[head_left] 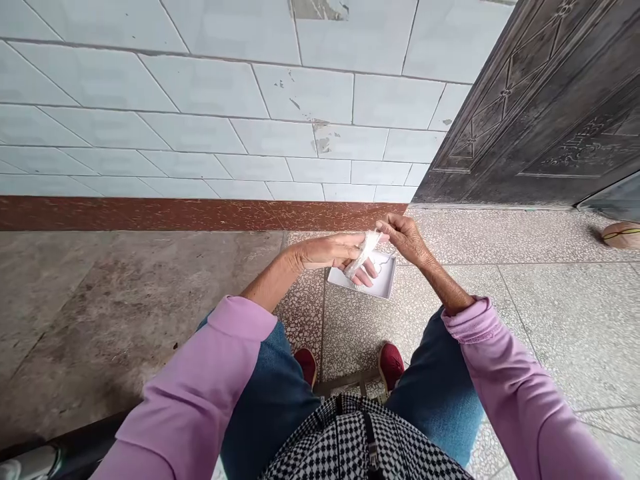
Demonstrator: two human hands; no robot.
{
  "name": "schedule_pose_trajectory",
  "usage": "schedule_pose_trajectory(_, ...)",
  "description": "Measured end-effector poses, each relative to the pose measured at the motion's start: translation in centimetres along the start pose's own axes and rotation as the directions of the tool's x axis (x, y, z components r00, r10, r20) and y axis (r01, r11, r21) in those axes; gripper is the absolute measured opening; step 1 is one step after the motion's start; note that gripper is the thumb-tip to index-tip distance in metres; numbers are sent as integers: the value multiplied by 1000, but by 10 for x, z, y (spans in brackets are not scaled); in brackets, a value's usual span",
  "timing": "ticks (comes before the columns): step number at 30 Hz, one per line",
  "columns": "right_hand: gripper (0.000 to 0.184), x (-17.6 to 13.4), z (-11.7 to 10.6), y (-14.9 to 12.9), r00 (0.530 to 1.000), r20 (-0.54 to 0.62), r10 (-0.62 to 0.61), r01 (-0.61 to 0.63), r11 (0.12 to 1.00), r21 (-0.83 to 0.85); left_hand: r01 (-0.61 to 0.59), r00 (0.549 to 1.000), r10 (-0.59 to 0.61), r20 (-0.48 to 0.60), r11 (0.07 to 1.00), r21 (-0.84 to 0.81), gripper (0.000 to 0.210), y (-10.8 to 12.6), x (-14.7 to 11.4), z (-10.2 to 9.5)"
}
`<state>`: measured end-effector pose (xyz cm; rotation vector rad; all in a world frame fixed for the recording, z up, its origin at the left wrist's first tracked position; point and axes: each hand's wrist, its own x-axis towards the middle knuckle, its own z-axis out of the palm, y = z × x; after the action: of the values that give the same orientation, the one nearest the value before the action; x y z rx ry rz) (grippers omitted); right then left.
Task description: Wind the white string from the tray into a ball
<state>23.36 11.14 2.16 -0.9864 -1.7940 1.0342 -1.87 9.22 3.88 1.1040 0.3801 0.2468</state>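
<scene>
Over the shallow tray, my left hand (340, 253) holds a bundle of white, slightly shiny strands (364, 255) that lies across its fingers. Some of its fingertips reach out beyond the bundle. My right hand (404, 237) is closed in a pinch at the upper end of the same bundle, close to the left fingertips. Whether the bundle is string or thin plastic cannot be made out. Below the hands, a white shallow tray (385, 290) rests on the floor, with a thin looped line visible inside. My left hand hides part of the tray.
Ahead stands a white tiled wall (200, 87) with a red-brown skirting (150, 215). A dark carved door (525, 113) is at the right, near a round tan object (621, 235). My knees and red shoes (391, 365) flank the speckled floor (350, 333).
</scene>
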Motion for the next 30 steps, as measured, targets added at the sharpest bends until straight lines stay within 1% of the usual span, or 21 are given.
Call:
schedule_pose_trajectory(2,65,0,9,1,999,43,6,-8,999,47,-98,995,98,-5,993,-70,82,7,-1,2)
schedule_pose_trajectory(4,63,-3,22,0,995,96,17,-25,996,85,-223,973,214,-82,967,-123,87,14,-1,0)
schedule_pose_trajectory(6,60,-8,38,-3,987,158,30,-44,996,84,-340,930,312,-192,930,-136,91,21,-1,-6)
schedule_pose_trajectory(8,52,-17,52,-8,969,245,40,-50,998,32,-409,883,365,-294,906,-105,92,25,-1,-15)
schedule_pose_trajectory(10,39,-25,61,-15,938,344,49,-32,998,-54,-391,862,350,-367,920,-40,90,23,0,-24)
schedule_pose_trajectory(12,29,-31,61,-24,913,406,38,10,993,-115,-277,866,278,-415,959,63,83,14,1,-31)
schedule_pose_trajectory(14,27,-32,54,-31,908,419,9,42,993,-112,-128,876,197,-440,975,181,74,3,3,-35)
schedule_pose_trajectory(15,28,-31,47,-33,914,405,-8,49,995,-91,-67,886,163,-434,972,227,68,-3,3,-35)
schedule_pose_trajectory(17,33,-25,33,-35,941,336,-33,52,998,-46,7,918,103,-384,961,275,54,-11,3,-31)
schedule_pose_trajectory(20,40,-15,14,-30,981,193,-31,32,999,-1,90,966,-18,-256,958,271,36,-10,-4,-14)
schedule_pose_trajectory(22,42,-10,7,-26,983,182,9,-22,998,67,132,984,-96,-152,961,243,36,-4,-11,0)
schedule_pose_trajectory(24,43,-7,6,-23,973,224,55,-93,982,163,127,992,-122,-38,975,184,47,1,-16,12)
schedule_pose_trajectory(26,43,-5,8,-21,968,236,86,-147,956,253,70,996,-75,42,993,99,62,3,-17,16)
schedule_pose_trajectory(27,44,-4,10,-20,971,223,90,-153,946,285,20,999,-23,49,998,52,68,3,-17,16)
schedule_pose_trajectory(28,46,-3,13,-18,975,206,87,-148,941,304,-41,999,41,36,999,7,73,3,-16,14)
schedule_pose_trajectory(30,53,-3,22,-14,980,188,67,-122,945,303,-172,985,170,-35,983,-67,82,6,-15,7)
